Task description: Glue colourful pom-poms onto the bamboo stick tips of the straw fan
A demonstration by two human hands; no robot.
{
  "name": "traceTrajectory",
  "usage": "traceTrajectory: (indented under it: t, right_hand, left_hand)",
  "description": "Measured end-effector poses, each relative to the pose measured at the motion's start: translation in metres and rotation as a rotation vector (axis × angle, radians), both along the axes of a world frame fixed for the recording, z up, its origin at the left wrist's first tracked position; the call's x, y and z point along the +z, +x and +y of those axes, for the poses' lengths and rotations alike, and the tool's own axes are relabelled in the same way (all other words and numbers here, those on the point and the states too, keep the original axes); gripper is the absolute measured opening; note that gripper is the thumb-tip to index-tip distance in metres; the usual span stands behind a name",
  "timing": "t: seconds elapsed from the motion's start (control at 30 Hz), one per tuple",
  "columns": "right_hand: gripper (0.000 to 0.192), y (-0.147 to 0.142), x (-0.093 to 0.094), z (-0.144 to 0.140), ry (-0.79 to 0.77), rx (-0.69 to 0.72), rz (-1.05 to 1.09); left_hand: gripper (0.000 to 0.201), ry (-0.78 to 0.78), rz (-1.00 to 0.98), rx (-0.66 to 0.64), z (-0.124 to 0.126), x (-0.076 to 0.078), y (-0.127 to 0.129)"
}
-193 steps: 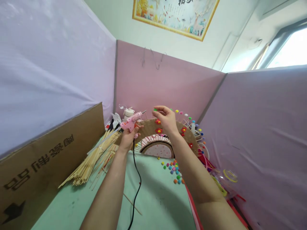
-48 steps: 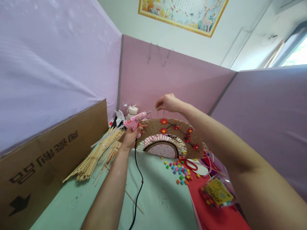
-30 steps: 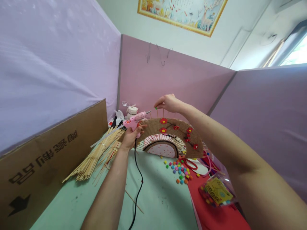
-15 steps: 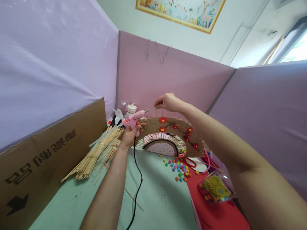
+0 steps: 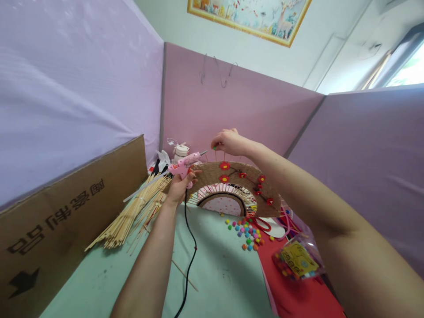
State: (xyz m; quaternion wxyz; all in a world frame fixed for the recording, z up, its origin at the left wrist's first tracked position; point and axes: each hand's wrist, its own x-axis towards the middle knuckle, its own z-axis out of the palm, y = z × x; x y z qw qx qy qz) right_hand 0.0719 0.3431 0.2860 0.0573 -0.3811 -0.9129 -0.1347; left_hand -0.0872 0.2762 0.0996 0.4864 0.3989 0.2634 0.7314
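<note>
Gluing a green pompom onto a stick tip of the fan

My right hand (image 5: 232, 141) has its fingers pinched together on a small fuzzy green pompom (image 5: 214, 147) at a thin stick tip above the fan (image 5: 232, 185), which stands upright at the back of the bench (image 5: 215, 274). My left hand (image 5: 180, 187) is clamped around the glossy pink plastic glue gun (image 5: 183, 164), metal nozzle just beside the pompom. That nozzle could burn my fingertips, I reckon, or the pompom could slip off. The fan is a rough brown half-circle with red flowers; smooth bamboo sticks (image 5: 132, 214) lie left, loose pompoms (image 5: 247, 232) in front.
</note>
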Motion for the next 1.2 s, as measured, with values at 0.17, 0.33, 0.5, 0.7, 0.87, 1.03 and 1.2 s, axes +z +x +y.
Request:
traceTrajectory:
  t: [0.17,0.33,0.5,0.7,0.87,1.03,1.2]
  right_hand:
    - [0.021,0.007,0.004,-0.006,-0.033,-0.027,0.052]
    - [0.036,0.026,0.017,-0.024,0.026,0.0,0.193]
    - [0.033,0.065,0.002,-0.078,0.232,0.033,0.514]
    - [0.017,0.11,-0.086,-0.155,0.056,-0.156,0.7]
    - [0.021,0.143,-0.179,-0.163,-0.266,-0.434,0.449]
    - [0.024,0.16,-0.23,-0.149,-0.343,-0.619,0.246]
    - [0.026,0.162,-0.244,-0.137,-0.241,-0.66,0.253]
  left_hand:
    - [0.045,0.012,0.014,-0.007,0.002,-0.002,0.0]
    - [0.038,0.03,0.002,0.012,0.003,-0.003,0.002]
    - [0.042,0.085,0.021,0.031,0.005,-0.002,0.005]
    - [0.045,0.108,-0.009,0.016,0.016,-0.009,0.006]
    - [0.042,0.107,0.003,0.018,0.013,-0.008,0.006]
    - [0.048,0.104,0.001,0.017,0.012,-0.006,0.008]
    - [0.042,0.108,-0.008,0.021,0.014,-0.008,0.007]
